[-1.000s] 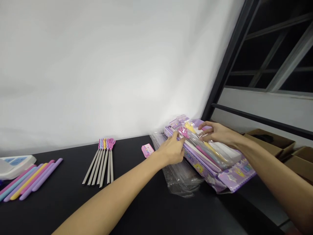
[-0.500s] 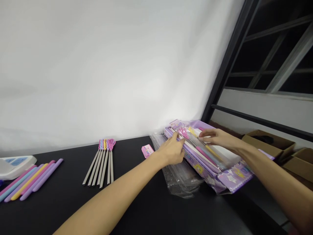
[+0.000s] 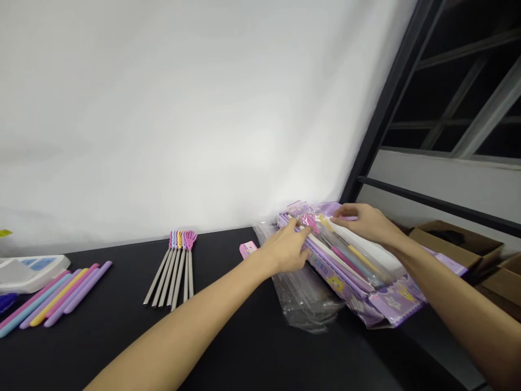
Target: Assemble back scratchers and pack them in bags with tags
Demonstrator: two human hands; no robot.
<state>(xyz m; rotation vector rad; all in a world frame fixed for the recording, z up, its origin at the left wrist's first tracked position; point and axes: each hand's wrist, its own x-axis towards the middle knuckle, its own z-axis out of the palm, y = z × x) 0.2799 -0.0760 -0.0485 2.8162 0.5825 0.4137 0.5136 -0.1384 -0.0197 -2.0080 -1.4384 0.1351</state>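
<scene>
My left hand (image 3: 288, 248) rests at the near long side of a purple printed display box (image 3: 325, 269), fingers spread apart and touching its edge. Inside the box lie clear-bagged back scratchers with a pink hand-shaped head (image 3: 310, 221) and a yellow head (image 3: 324, 221), their coloured handles (image 3: 360, 259) towards the near end. Over the far side of the box is my right hand (image 3: 364, 221), its thumb and bent fingers drawn together beside the yellow head. What sits between those fingertips, if anything, is too small to make out. Flat clear plastic bags (image 3: 305, 301) lie alongside the box.
Several metal back scratchers (image 3: 175, 271) lie in a row on the black table (image 3: 244, 347). Coloured handle tubes (image 3: 61, 296) and a white device (image 3: 36, 271) are at the left. Pink cards (image 3: 247, 248) lie by my left wrist. Cardboard boxes (image 3: 451, 247) stand at the right.
My right hand has shifted up and slightly right, off the bagged scratchers, and its fingers have drawn together. My left hand stays at the box edge. The view has turned slightly left.
</scene>
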